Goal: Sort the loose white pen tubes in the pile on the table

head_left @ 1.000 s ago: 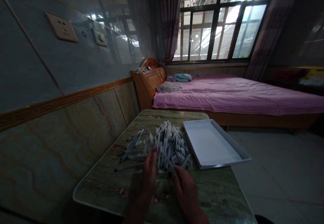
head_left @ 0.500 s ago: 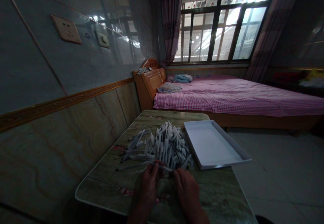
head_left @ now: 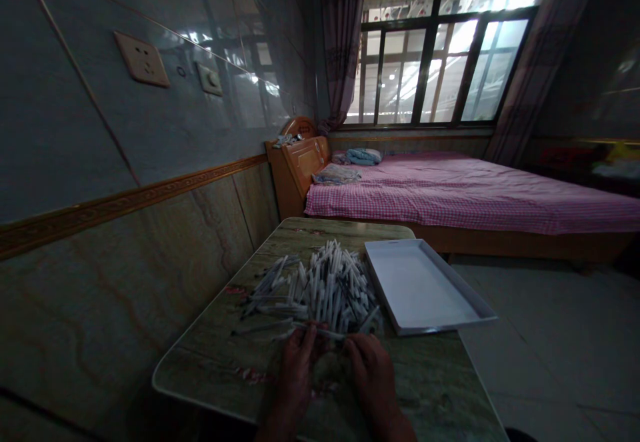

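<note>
Close to the near side of a heap of white and grey pens, both hands are held low over the table. A slim whitish pen spans the gap between them, lying roughly level. My left hand pinches it between thumb and fingers on one side. At its other end, my right hand grips it with the fingers curled closed. Fingertips partly cover both ends of the pen. Several more pens with dark tips lie loose to the left of the heap.
A shallow white tray rests at the table's right side, its corner jutting past the edge. The marbled table stands near a tiled wall. Behind it is a bed with a pink checked sheet.
The view has shifted slightly. Both hands stay almost in place, still closed on the pen between them.
</note>
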Available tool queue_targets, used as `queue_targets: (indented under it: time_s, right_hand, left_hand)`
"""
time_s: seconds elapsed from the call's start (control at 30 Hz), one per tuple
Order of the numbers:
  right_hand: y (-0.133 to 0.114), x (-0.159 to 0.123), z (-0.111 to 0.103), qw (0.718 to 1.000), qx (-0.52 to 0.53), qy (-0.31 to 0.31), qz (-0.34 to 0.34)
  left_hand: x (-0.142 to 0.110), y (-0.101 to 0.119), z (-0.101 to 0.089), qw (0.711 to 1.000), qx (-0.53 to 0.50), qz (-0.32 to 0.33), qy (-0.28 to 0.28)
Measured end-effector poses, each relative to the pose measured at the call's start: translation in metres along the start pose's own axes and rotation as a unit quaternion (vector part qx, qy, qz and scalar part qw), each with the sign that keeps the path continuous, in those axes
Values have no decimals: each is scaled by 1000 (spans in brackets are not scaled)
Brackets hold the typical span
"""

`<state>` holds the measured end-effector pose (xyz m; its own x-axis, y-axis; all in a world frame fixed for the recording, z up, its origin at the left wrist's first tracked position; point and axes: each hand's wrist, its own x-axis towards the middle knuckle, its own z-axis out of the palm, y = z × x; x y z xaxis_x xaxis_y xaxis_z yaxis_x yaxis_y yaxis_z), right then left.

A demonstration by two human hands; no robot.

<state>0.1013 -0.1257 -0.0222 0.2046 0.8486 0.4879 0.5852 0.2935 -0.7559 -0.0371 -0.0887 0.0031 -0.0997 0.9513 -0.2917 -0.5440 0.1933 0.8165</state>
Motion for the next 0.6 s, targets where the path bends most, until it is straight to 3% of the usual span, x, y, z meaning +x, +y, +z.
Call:
queue_targets:
  time_s: [0.3,0.6]
  right_hand:
    - [3,0,4,998,22,6,51]
    - [3,1,2,999,40,27,14]
  left_hand:
    - [5,-5,-4,1000,-9,11,2]
    - [2,-5,-3,999,29,34,1]
